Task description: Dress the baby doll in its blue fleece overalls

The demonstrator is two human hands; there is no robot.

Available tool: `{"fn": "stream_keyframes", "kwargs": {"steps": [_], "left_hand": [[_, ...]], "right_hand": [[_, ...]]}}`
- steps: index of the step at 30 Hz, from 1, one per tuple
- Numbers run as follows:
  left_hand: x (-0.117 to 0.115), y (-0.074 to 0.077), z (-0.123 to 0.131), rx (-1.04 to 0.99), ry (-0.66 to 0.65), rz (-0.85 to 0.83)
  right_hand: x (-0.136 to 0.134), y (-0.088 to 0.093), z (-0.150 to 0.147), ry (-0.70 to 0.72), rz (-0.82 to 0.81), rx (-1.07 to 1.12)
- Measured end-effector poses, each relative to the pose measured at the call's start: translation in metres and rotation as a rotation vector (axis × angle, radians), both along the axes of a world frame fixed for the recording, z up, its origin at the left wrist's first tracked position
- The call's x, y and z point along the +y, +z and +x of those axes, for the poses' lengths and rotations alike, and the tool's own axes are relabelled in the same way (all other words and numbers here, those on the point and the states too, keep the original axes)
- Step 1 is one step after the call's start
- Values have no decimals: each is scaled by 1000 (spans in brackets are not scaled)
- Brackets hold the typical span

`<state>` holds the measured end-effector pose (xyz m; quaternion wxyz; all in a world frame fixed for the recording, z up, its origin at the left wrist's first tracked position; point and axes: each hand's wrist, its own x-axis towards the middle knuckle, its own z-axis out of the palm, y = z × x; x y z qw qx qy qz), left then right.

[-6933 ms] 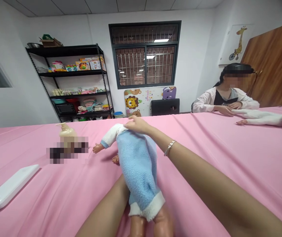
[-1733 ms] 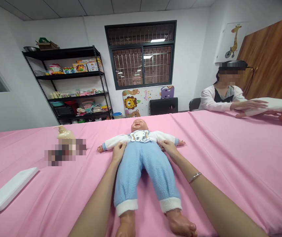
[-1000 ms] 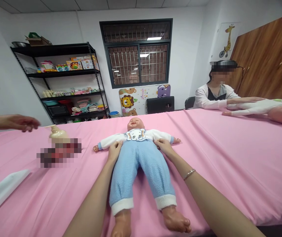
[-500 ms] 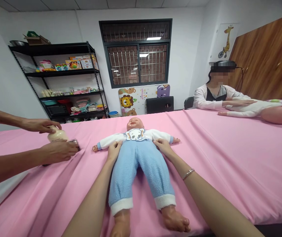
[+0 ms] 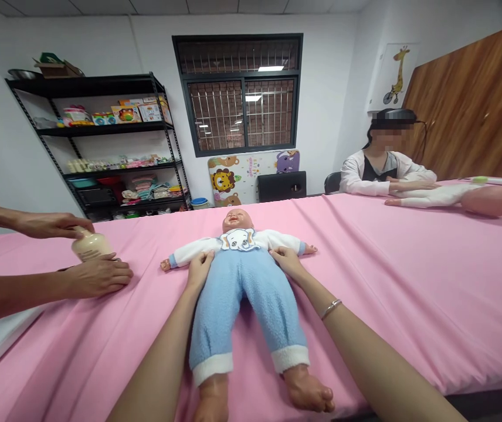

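A baby doll point(image 5: 237, 221) lies face up on the pink cloth, arms spread and feet toward me. It wears light blue trousers point(image 5: 233, 293) with white cuffs and a white top with an elephant face point(image 5: 237, 239) on the chest. My left hand point(image 5: 200, 268) pinches the side of the clothing at the waist, on the left. On the right, my right hand point(image 5: 287, 261) grips the waist's other side, with a bracelet on that wrist. The fingertips of both hands are pressed against the fabric.
At the left another person's hands point(image 5: 97, 275) hold a cream bottle point(image 5: 90, 245) on the pink cloth point(image 5: 409, 293). Across the table at the right, a person point(image 5: 365, 173) sits with hands on a second doll point(image 5: 492, 200). Shelves point(image 5: 105, 126) stand behind.
The view has shifted slightly. The other person's hands and the bottle at the left have moved a little. My hands remain at the doll's waist.
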<state>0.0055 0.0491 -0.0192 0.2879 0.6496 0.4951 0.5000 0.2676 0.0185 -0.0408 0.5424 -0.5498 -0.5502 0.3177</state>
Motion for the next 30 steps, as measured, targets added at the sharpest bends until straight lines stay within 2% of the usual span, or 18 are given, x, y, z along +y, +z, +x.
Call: {"fn": "stream_keyframes", "kwargs": {"steps": [30], "left_hand": [[-1, 0, 1, 30, 8, 15]], "right_hand": [[-2, 2, -2, -6, 2, -30]]}}
